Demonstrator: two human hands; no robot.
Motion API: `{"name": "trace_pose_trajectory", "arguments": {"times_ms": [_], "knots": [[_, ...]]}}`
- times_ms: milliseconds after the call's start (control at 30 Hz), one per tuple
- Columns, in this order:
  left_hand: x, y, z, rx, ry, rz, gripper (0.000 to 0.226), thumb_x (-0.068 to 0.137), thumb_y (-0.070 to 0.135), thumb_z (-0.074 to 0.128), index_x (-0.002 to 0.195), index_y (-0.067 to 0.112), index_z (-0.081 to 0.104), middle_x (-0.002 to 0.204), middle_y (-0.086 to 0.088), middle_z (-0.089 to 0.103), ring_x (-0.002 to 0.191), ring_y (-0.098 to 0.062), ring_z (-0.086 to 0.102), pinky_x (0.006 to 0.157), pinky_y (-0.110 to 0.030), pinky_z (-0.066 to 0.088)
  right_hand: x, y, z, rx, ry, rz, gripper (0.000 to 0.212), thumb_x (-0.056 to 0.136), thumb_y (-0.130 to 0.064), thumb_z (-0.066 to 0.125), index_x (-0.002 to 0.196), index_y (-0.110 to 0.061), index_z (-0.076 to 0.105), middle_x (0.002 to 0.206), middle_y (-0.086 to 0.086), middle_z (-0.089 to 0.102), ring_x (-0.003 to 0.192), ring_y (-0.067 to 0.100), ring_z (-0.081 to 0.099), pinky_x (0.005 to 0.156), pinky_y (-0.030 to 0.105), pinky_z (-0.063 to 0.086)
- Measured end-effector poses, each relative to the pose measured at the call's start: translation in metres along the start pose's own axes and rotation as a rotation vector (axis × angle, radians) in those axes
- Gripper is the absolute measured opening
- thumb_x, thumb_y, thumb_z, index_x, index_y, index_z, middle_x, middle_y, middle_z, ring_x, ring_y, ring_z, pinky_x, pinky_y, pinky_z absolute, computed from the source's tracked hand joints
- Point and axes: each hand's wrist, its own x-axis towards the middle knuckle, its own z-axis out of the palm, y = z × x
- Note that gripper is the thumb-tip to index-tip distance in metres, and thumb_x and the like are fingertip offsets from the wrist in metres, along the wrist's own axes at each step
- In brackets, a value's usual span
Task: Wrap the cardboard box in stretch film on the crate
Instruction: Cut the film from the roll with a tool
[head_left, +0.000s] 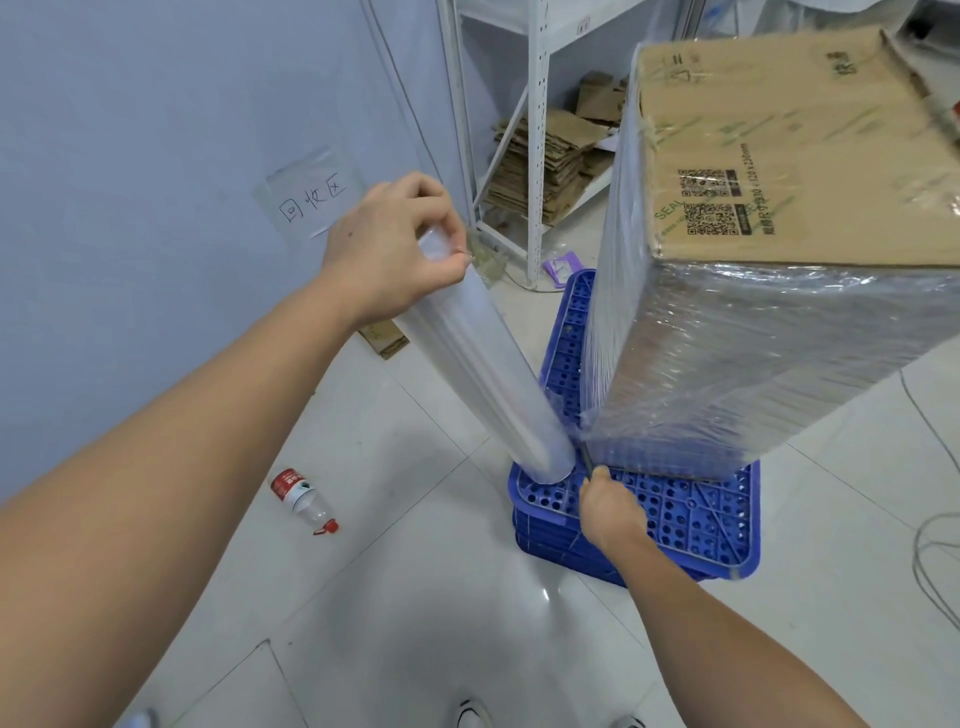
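Now film-wrapped cardboard box (779, 291) upright on blue crate (691, 525); left hand (387, 249) grip around stretch film roll (488, 374); right hand (608, 506) grip unclear

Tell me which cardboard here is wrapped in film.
The tall cardboard box standing on the blue crate; the flattened cardboard stacked on the shelf is bare.
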Motion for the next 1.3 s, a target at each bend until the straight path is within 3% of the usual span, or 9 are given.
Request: {"name": "trace_pose_trajectory", "arguments": {"times_ms": [133,300,500,833,1100,1300], "knots": [[-0.002,-0.005,0.000,0.003,0.013,-0.010,0.009,0.083,0.041,0.075,0.084,0.035,0.068,0.115,0.016,0.058,0.107,-0.013,0.053,0.081,-0.037,0.040,0.009,-0.006,-0.007,-0.004,0.012,-0.007,0.021,0.104,-0.023,0.035,0.117,-0.007,0.041,0.105,0.012,0.063,0.089,0.028,0.062,0.063,0.036,0.042],[-0.004,-0.008,0.000,-0.022,0.010,0.014,0.010,0.082,0.043,0.074,0.080,0.040,0.065,0.113,0.019,0.057,0.105,-0.012,0.052,0.083,-0.038,0.042,-0.012,0.020,0.022,-0.049,0.013,0.031,0.022,0.106,-0.029,0.029,0.114,-0.012,0.039,0.080,0.001,0.052,0.070,0.022,0.052,0.060,0.036,0.042],[0.001,-0.008,0.002,-0.017,0.011,0.032,0.010,0.082,0.042,0.075,0.081,0.038,0.066,0.114,0.018,0.058,0.106,-0.012,0.052,0.080,-0.037,0.040,0.013,-0.004,0.004,0.029,0.096,-0.023,0.023,0.106,-0.027,0.031,0.112,-0.008,0.041,0.098,0.011,0.065,0.084,0.028,0.063,0.060,0.035,0.041],[-0.005,-0.032,-0.001,-0.048,0.037,0.008,0.018,0.075,0.052,0.067,0.082,0.036,0.066,0.115,0.018,0.058,0.107,-0.012,0.052,0.082,-0.036,0.041,-0.002,0.029,0.046,-0.022,-0.028,0.124,0.019,0.105,-0.029,0.031,0.114,-0.014,0.038,0.097,0.007,0.066,0.086,0.027,0.065,0.068,0.038,0.051],[-0.009,-0.043,-0.004,-0.064,0.041,-0.008,0.016,0.076,0.052,0.066,0.080,0.037,0.065,0.115,0.019,0.058,0.109,-0.012,0.053,0.085,-0.040,0.046,0.005,0.006,0.039,-0.017,0.021,0.102,0.023,0.105,-0.033,0.028,0.111,-0.013,0.038,0.096,0.008,0.065,0.078,0.025,0.059,0.061,0.035,0.041],[-0.014,-0.057,-0.007,-0.102,0.049,-0.040,0.014,0.074,0.051,0.067,0.079,0.038,0.066,0.114,0.018,0.058,0.104,-0.013,0.056,0.083,-0.040,0.046,-0.011,0.010,0.046,-0.032,0.102,0.098,0.026,0.105,-0.037,0.028,0.107,-0.014,0.039,0.076,0.002,0.055,0.066,0.024,0.053,0.057,0.035,0.042]]}}
